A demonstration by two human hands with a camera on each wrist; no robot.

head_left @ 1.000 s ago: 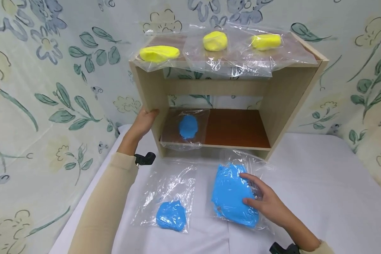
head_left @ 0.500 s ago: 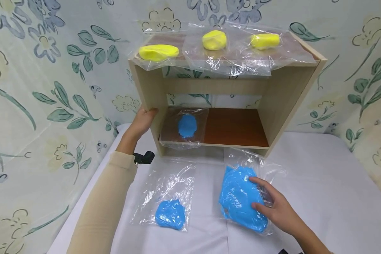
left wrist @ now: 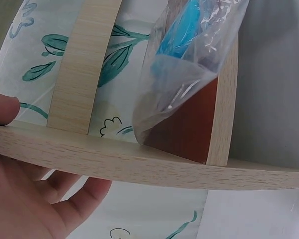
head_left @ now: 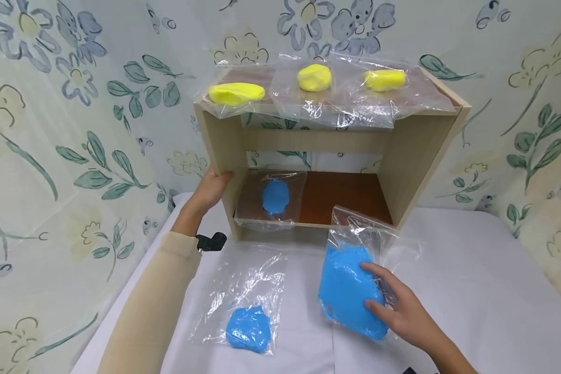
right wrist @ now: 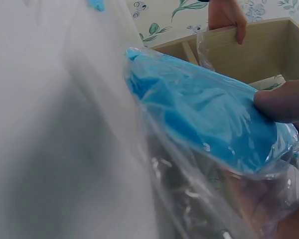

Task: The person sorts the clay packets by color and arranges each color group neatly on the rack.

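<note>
My left hand (head_left: 211, 188) grips the left side panel of a small wooden shelf (head_left: 427, 150), thumb on the inner side and fingers outside, as the left wrist view shows. In my right hand (head_left: 404, 311) is a clear plastic bag of blue clay (head_left: 350, 291), pinched between thumb and fingers at its right side. This bag is tilted in front of the shelf, and its upper edge overlaps the lower board (head_left: 346, 195). Some of the right fingers are hidden behind the bag. A smaller bagged lump of blue clay (head_left: 249, 328) lies on the white tablecloth (head_left: 472, 280) to the left.
Another bagged blue clay piece (head_left: 276, 197) lies at the left of the lower board. Along the top board sit three bagged yellow clay pieces: a long one (head_left: 237, 93), a rounded one (head_left: 315, 78) and a roll (head_left: 385, 80). Floral cloth (head_left: 98, 176) hangs behind and beside.
My right hand first drew the large blue clay bag rightward, then raised it, so its top edge now overlaps the shelf. My left hand stays on the panel. The head view has tilted up slightly.
</note>
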